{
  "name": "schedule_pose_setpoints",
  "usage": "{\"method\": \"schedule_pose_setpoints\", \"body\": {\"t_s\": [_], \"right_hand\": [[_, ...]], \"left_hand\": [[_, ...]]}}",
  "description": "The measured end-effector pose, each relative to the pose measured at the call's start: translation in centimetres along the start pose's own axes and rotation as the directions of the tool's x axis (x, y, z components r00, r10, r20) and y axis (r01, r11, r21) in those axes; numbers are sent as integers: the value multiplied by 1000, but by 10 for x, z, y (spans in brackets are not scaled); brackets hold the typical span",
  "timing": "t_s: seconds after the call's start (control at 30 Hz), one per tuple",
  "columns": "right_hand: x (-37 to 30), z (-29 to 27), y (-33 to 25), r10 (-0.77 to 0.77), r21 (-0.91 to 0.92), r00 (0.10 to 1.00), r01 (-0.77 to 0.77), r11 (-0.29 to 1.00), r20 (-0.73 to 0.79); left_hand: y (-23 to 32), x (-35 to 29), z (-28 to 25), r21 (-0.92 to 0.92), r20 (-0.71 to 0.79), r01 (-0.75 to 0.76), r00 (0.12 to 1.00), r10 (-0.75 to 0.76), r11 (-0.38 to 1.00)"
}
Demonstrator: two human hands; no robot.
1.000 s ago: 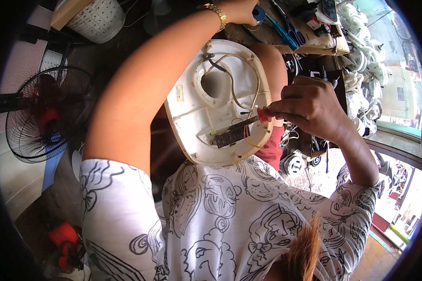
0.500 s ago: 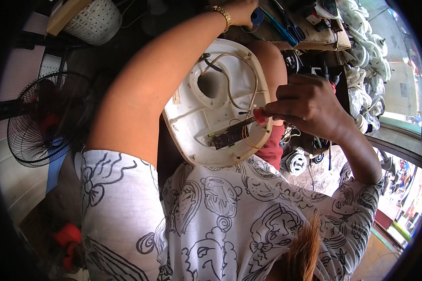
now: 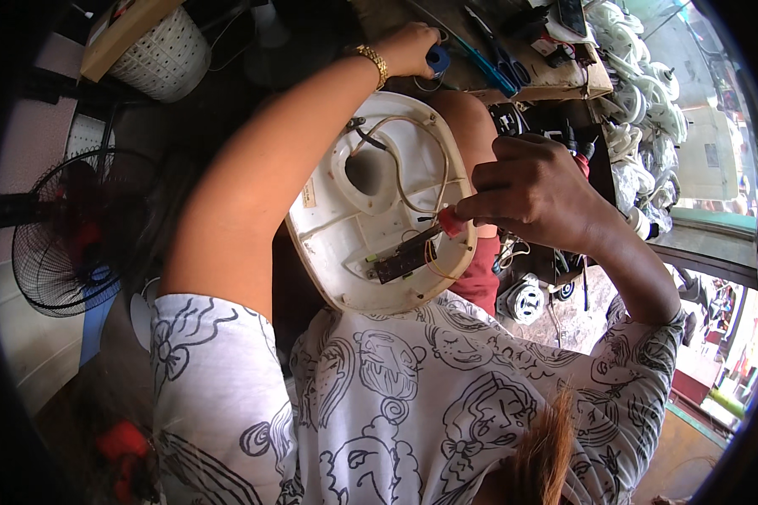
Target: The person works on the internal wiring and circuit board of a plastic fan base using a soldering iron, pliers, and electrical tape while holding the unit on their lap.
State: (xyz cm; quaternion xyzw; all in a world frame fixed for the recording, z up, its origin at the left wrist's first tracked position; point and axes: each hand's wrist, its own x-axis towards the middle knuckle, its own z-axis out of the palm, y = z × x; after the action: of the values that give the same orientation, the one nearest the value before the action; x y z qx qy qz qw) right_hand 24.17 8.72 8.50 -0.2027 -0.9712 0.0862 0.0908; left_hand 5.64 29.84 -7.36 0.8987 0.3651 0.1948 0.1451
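A white plastic housing (image 3: 324, 223), shaped like a fan base, rests open side up across my lap. Inside it are a dark switch board (image 3: 398, 266), thin yellow wires and a thicker pale cable (image 3: 414, 187). My right hand (image 3: 526, 189) pinches a red-handled tool (image 3: 451, 221) at the housing's right side; a dark shaft appears to run from it over the board, its tip unclear. Beyond the housing's far rim, my left hand (image 3: 408, 52) has its fingers closed on a small blue spool (image 3: 437, 59).
Scissors (image 3: 511, 67) and a teal tool (image 3: 486, 66) lie on the far bench (image 3: 555, 86). A black fan (image 3: 76, 231) stands left, near a white basket (image 3: 164, 55). White plastic parts (image 3: 640, 109) are heaped at right, and a round motor-like part (image 3: 526, 299) lies below my right forearm.
My left hand has come nearer the housing, bringing the blue spool along. The whole view has shifted slightly. My right hand keeps its grip on the red-handled tool beside the board.
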Motion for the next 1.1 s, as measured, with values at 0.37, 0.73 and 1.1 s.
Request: {"method": "schedule_pose_setpoints", "body": {"t_s": [0.37,0.73,1.1], "right_hand": [[-6,-4,-7,55,-52,998,-57,997,-38],[3,-3,-10,21,-111,1000,-19,994,15],[28,-10,-5,-117,-18,993,117,993,13]], "left_hand": [[39,-35,-52,-278,-181,48,978,-101,959],[135,-144,-80,-775,197,122,979,54,620],[135,-153,-67,-870,253,128,945,209,476]]}}
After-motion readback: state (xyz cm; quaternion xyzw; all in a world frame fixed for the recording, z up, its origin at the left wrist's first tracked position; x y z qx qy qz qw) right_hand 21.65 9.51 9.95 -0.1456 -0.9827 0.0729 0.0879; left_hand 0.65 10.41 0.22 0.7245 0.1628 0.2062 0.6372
